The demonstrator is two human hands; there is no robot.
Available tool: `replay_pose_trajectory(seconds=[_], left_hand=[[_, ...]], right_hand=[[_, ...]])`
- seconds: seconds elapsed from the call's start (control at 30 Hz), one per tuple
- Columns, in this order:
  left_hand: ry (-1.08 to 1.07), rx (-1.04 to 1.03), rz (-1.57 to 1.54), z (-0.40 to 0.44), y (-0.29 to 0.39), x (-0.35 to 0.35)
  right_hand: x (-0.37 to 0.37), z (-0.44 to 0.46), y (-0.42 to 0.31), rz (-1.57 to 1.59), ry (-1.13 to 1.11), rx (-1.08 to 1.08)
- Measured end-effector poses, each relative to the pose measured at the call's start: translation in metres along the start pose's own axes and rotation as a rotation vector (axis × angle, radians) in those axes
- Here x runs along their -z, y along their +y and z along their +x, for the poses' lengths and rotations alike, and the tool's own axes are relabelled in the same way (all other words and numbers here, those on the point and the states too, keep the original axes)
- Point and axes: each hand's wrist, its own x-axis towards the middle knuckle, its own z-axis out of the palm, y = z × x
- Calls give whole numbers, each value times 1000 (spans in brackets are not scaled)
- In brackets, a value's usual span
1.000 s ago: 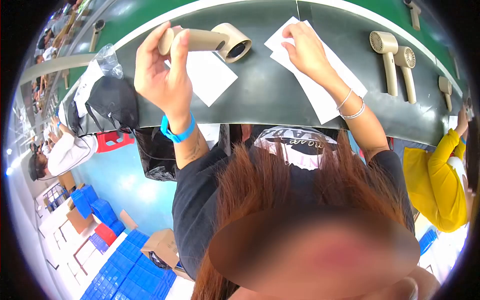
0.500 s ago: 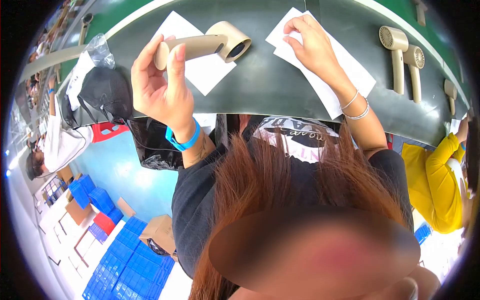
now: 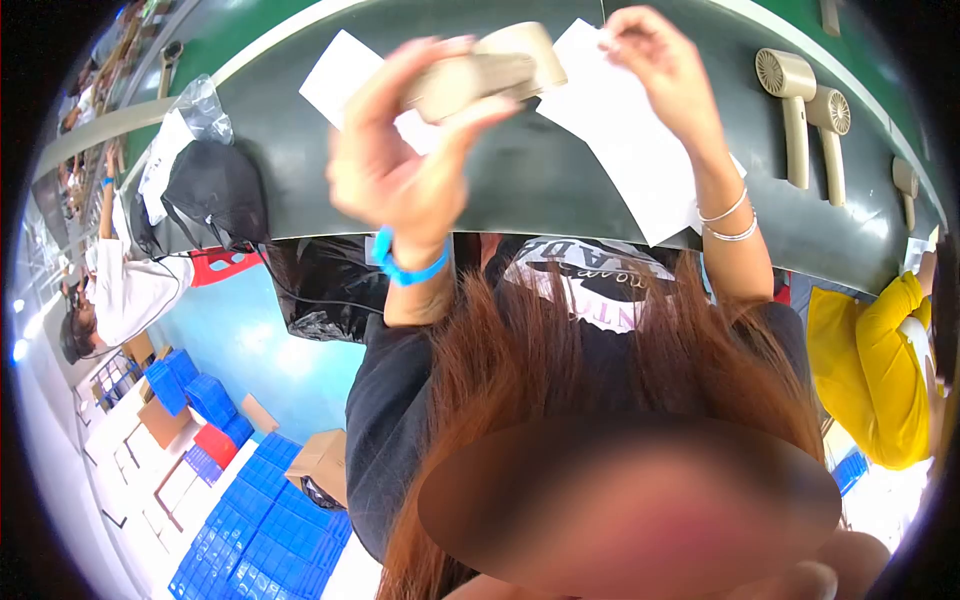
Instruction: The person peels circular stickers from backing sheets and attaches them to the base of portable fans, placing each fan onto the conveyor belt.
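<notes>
My left hand (image 3: 405, 165), with a blue band on its wrist, is wrapped round the handle of a beige handheld fan (image 3: 525, 55). The fan is blurred by motion, its round head pointing right. My right hand (image 3: 665, 80), wearing silver bangles, has its fingers pinched at the upper right edge of a white paper sheet (image 3: 635, 150). That sheet slants down toward the table's near edge. Part of another white sheet shows beneath it on the right. One more white sheet (image 3: 342, 75) lies behind my left hand, partly covered by it.
On the dark green table (image 3: 540, 190), two beige fans (image 3: 795, 130) lie at right, another (image 3: 904, 185) farther right. A black bag (image 3: 215, 180) and clear plastic (image 3: 203, 110) sit at left. A person in yellow (image 3: 870, 370) is at right, another in white (image 3: 135, 285) at left.
My left hand has moved right with the fan, whose head now sits nearer the right-hand paper. My right hand has shifted slightly right, and the upper sheet there has turned and slid toward me.
</notes>
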Motion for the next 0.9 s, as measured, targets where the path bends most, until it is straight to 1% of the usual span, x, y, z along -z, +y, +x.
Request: replay_pose_trajectory(seconds=[0.03, 0.1, 0.13, 0.17, 0.2, 0.3, 0.33, 0.43, 0.57, 0.67, 0.77, 0.9], left_hand=[[-125, -11, 18, -4, -2, -10], [-247, 98, 33, -10, 2, -24], [-315, 203, 18, -10, 11, -25], [-312, 253, -35, -12, 14, -29], [-312, 306, -88, -15, 18, -32], [-310, 411, -232, -21, 21, -39], [-312, 439, -274, -24, 22, -39], [-310, 549, -381, -27, 23, -39], [-303, 601, -468, -30, 26, -39], [-304, 619, -517, -31, 27, -41], [-328, 621, -561, -31, 29, -43], [-377, 657, -586, -32, 30, -40]], right_hand=[[2, -3, -19, -137, 99, 86], [2, -9, -51, 45, 235, 85], [-2, -16, -73, 51, 261, 109], [-4, -25, -88, 58, 291, 132], [-4, -33, -88, 85, 336, 201], [-7, -61, -110, -37, 218, 309], [-10, -69, -112, 1, 242, 265], [-13, -82, -111, -61, 192, 315], [-15, -86, -113, -155, 156, 372], [-23, -89, -120, -172, 237, 344], [-24, -94, -111, 16, 244, 286], [-35, -89, -113, 63, 237, 282]])
